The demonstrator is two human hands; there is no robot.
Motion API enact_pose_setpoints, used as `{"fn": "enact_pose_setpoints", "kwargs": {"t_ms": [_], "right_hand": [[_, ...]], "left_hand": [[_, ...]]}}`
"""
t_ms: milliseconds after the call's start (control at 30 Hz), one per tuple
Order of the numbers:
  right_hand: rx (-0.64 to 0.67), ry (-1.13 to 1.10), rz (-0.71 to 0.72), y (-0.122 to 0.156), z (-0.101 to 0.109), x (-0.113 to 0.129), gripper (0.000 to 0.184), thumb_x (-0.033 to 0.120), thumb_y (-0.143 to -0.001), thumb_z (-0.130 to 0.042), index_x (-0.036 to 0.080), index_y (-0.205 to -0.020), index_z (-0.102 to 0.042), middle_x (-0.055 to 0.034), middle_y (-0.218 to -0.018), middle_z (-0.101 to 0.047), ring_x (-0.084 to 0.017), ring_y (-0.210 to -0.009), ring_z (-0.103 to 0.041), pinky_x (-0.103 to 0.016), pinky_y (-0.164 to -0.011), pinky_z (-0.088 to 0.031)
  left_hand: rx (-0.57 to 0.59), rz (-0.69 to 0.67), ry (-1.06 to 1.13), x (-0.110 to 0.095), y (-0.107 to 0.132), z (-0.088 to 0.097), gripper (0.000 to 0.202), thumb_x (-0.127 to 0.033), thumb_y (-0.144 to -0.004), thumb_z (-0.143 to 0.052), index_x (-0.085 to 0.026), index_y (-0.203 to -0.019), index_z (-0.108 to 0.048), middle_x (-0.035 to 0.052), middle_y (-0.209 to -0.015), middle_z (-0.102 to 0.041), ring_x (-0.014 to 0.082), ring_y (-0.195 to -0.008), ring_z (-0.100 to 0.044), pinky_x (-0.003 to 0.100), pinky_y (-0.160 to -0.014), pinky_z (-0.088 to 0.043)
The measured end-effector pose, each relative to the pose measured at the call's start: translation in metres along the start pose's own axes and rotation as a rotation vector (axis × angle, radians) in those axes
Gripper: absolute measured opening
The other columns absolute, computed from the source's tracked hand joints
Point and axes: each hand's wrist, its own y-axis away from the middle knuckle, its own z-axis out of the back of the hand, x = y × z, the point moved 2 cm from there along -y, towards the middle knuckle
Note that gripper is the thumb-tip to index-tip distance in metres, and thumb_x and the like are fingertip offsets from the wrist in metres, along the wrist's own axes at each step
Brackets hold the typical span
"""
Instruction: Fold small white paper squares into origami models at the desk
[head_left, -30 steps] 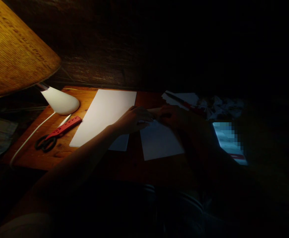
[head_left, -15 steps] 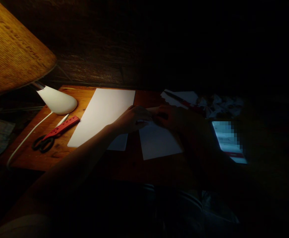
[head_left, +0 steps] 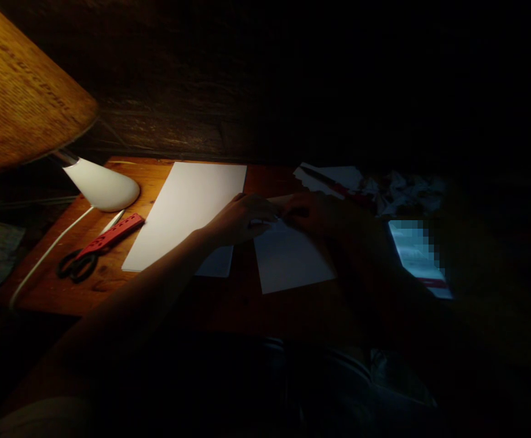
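Note:
In dim lamp light my left hand (head_left: 240,218) rests with curled fingers on the far edge of a small white sheet of paper (head_left: 290,261). My right hand (head_left: 313,214) lies in shadow just to its right, fingers bent onto the same far edge. Both hands pinch or press that edge. A larger white sheet (head_left: 187,207) lies flat to the left, partly under my left wrist.
The wooden table (head_left: 114,286) carries a white lamp base (head_left: 103,185) with a cord, and red-bladed scissors with black handles (head_left: 96,244) at the left. A woven lampshade (head_left: 14,91) fills the upper left. A lit phone screen (head_left: 418,258) and crumpled papers (head_left: 384,188) sit at the right.
The view has drifted slightly; both hands stay at the small sheet's far edge with almost no movement.

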Motion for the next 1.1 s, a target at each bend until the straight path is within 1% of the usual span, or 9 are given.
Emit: {"fn": "enact_pose_setpoints", "kwargs": {"t_ms": [100, 233, 333, 500, 667, 833, 900, 1033, 1100], "right_hand": [[0.011, 0.006, -0.016, 0.0004, 0.0019, 0.0032, 0.019, 0.019, -0.089, -0.069, 0.021, -0.099, -0.084, -0.0065, -0.107, -0.082, -0.021, -0.096, -0.073, -0.033, -0.087, -0.050], [0.018, 0.013, -0.014, 0.0003, 0.0017, 0.0038, 0.019, 0.018, -0.089, -0.069, 0.023, -0.100, -0.084, -0.0050, -0.108, -0.082, -0.021, -0.096, -0.073, -0.033, -0.087, -0.051], [0.011, 0.023, 0.004, -0.0003, 0.0011, 0.0019, 0.020, 0.016, -0.088, -0.069, 0.023, -0.100, -0.084, -0.0046, -0.108, -0.082, -0.021, -0.098, -0.074, -0.033, -0.089, -0.051], [0.047, 0.030, 0.030, -0.0022, 0.0029, 0.0015, 0.024, 0.014, -0.087, -0.068, 0.023, -0.102, -0.084, -0.0040, -0.108, -0.083, -0.021, -0.098, -0.074, -0.033, -0.092, -0.051], [0.090, 0.045, 0.020, -0.0044, 0.0059, 0.0052, 0.029, 0.010, -0.084, -0.065, 0.023, -0.100, -0.085, -0.0037, -0.105, -0.083, -0.020, -0.095, -0.074, -0.032, -0.089, -0.051], [0.077, 0.041, 0.004, -0.0040, 0.0054, 0.0058, 0.030, 0.009, -0.084, -0.063, 0.024, -0.099, -0.084, -0.0031, -0.105, -0.083, -0.019, -0.094, -0.074, -0.032, -0.087, -0.051], [0.062, 0.022, -0.005, -0.0038, 0.0041, 0.0048, 0.029, 0.011, -0.084, -0.063, 0.024, -0.099, -0.084, -0.0029, -0.105, -0.083, -0.019, -0.093, -0.073, -0.032, -0.086, -0.051], [0.040, 0.018, -0.027, -0.0037, 0.0024, 0.0041, 0.022, 0.013, -0.083, -0.066, 0.024, -0.094, -0.082, -0.0028, -0.105, -0.082, -0.020, -0.091, -0.071, -0.032, -0.085, -0.050], [0.031, 0.029, -0.039, -0.0027, 0.0027, 0.0050, 0.019, 0.015, -0.084, -0.067, 0.023, -0.092, -0.082, -0.0031, -0.103, -0.082, -0.020, -0.088, -0.070, -0.031, -0.082, -0.049]], "left_hand": [[-0.006, -0.005, 0.001, -0.0004, 0.0000, 0.0006, 0.023, -0.029, -0.095, -0.068, -0.030, -0.115, -0.078, 0.0029, -0.130, -0.079, 0.0264, -0.126, -0.068, 0.047, -0.107, -0.047], [-0.014, -0.011, 0.004, -0.0013, 0.0000, 0.0013, 0.022, -0.029, -0.095, -0.067, -0.030, -0.114, -0.077, 0.0028, -0.129, -0.079, 0.0265, -0.125, -0.068, 0.047, -0.107, -0.047], [-0.021, -0.011, 0.005, -0.0020, -0.0005, 0.0013, 0.021, -0.030, -0.095, -0.067, -0.029, -0.113, -0.078, 0.0032, -0.127, -0.079, 0.0264, -0.125, -0.069, 0.046, -0.108, -0.048], [-0.023, 0.006, 0.012, -0.0010, -0.0008, 0.0008, 0.019, -0.030, -0.095, -0.068, -0.029, -0.110, -0.079, 0.0030, -0.126, -0.080, 0.0262, -0.124, -0.069, 0.047, -0.107, -0.048], [-0.028, 0.002, 0.028, -0.0013, -0.0003, 0.0014, 0.018, -0.030, -0.095, -0.067, -0.028, -0.109, -0.079, 0.0041, -0.125, -0.080, 0.0264, -0.122, -0.069, 0.047, -0.107, -0.048], [-0.027, 0.000, 0.023, -0.0014, -0.0004, 0.0014, 0.018, -0.029, -0.094, -0.067, -0.029, -0.109, -0.078, 0.0028, -0.124, -0.080, 0.0258, -0.122, -0.070, 0.047, -0.107, -0.049], [-0.023, -0.002, 0.019, -0.0012, -0.0005, 0.0012, 0.020, -0.029, -0.094, -0.067, -0.029, -0.110, -0.078, 0.0029, -0.125, -0.080, 0.0261, -0.122, -0.070, 0.048, -0.106, -0.049], [-0.035, -0.005, 0.010, -0.0012, -0.0003, 0.0012, 0.033, -0.027, -0.093, -0.067, -0.031, -0.124, -0.076, 0.0035, -0.130, -0.079, 0.0265, -0.124, -0.070, 0.048, -0.106, -0.051], [-0.036, -0.016, 0.009, -0.0012, -0.0004, 0.0013, 0.034, -0.028, -0.093, -0.066, -0.031, -0.126, -0.076, 0.0035, -0.131, -0.079, 0.0266, -0.124, -0.070, 0.048, -0.107, -0.051]]}}
